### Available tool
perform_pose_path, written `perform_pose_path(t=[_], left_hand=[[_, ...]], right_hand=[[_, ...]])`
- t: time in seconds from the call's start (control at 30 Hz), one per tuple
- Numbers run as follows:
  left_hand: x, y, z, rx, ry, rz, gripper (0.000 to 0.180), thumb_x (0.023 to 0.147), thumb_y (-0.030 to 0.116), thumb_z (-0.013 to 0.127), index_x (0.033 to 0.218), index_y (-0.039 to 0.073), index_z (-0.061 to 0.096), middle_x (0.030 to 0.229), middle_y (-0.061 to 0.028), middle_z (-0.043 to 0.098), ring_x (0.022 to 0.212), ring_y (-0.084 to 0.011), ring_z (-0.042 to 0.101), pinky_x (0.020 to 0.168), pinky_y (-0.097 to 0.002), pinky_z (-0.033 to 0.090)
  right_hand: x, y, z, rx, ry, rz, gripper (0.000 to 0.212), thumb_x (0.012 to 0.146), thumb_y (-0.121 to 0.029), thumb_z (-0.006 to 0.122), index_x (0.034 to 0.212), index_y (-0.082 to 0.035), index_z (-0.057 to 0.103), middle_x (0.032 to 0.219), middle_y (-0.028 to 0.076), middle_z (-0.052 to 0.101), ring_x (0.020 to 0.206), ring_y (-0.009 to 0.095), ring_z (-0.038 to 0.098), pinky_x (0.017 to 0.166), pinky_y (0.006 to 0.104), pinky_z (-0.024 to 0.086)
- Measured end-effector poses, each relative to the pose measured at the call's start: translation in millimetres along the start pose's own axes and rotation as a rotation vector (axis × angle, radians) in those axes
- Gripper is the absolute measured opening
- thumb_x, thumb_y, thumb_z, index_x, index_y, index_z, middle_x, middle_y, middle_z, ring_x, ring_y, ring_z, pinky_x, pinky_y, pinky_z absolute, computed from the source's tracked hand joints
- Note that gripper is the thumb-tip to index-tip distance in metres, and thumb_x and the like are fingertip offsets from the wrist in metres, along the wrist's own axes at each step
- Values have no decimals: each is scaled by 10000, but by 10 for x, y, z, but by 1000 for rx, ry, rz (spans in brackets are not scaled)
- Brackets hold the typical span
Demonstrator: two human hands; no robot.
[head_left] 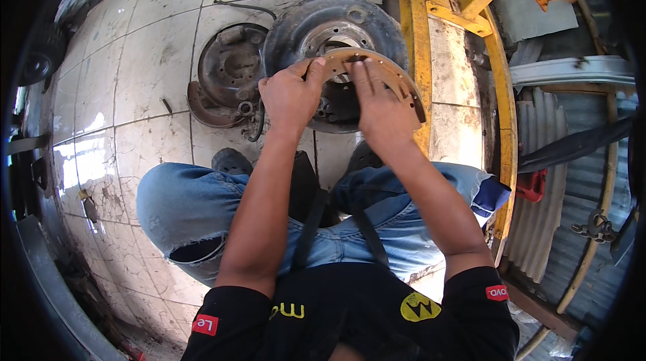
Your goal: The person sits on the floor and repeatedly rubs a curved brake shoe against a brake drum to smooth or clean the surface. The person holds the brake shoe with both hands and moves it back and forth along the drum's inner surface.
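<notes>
A curved brown brake shoe [398, 77] with rivet holes along its lining is held over a large dark brake drum [291, 32]. My left hand [293, 95] is closed on the shoe's left end, thumb uppermost. Stretched fingers of my right hand [387, 115] lie against the shoe's inner side, and that thumb is hidden. Left of the drum, a round backing plate [237, 63] lies on the floor. Another brake shoe [208, 113] rests along its lower left edge.
A yellow metal frame [418, 38] stands close on the right, with corrugated sheets [538, 179] beyond it. Beside the backing plate lies a dark hose [258, 129]. A tire [42, 58] is at the far left. Tiles [145, 85] cover the floor.
</notes>
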State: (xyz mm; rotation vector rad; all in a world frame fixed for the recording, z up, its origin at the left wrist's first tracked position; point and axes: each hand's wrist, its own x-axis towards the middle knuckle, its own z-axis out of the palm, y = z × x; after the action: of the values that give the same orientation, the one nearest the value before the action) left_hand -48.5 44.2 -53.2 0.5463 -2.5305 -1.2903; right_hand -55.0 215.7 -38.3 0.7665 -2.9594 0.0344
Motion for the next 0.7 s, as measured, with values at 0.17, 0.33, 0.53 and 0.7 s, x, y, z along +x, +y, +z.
perform_pose_path(t=[0.17, 0.33, 0.53, 0.7], left_hand=[[13, -48, -13, -3, -9, -4, 361, 938, 457, 565, 989, 174, 782, 793, -117, 726, 766, -312, 674, 933, -459, 386], [10, -52, -7, -6, -1, -15, 366, 938, 463, 563, 986, 174, 783, 788, -123, 724, 766, -322, 672, 947, -471, 381], [4, -28, -18, 1, -21, -26, 367, 940, 463, 556, 995, 176, 780, 779, -127, 720, 774, -320, 674, 953, -474, 380], [18, -46, -16, 15, -41, -19, 370, 941, 465, 553, 1002, 177, 778, 791, -128, 722, 783, -316, 677, 948, -467, 379]], right_hand=[[42, -24, -135, 73, -47, -14, 654, 824, -23, 533, 1463, -104, 419, 1498, 178, 424, 905, 360, 686, 828, 432, 572], [63, 213, -386, 310, 141, 3, 688, 830, 11, 498, 1485, -166, 390, 1458, 182, 465, 1197, 411, 557, 951, 491, 498], [196, 296, -215, 15, 49, 80, 675, 861, -136, 562, 1503, -113, 353, 1532, 174, 373, 1404, 407, 363, 1107, 570, 328], [236, 200, -69, 85, -62, 8, 804, 837, -174, 578, 1543, -31, 220, 1606, 188, 219, 1497, 369, 174, 1191, 584, 148]])
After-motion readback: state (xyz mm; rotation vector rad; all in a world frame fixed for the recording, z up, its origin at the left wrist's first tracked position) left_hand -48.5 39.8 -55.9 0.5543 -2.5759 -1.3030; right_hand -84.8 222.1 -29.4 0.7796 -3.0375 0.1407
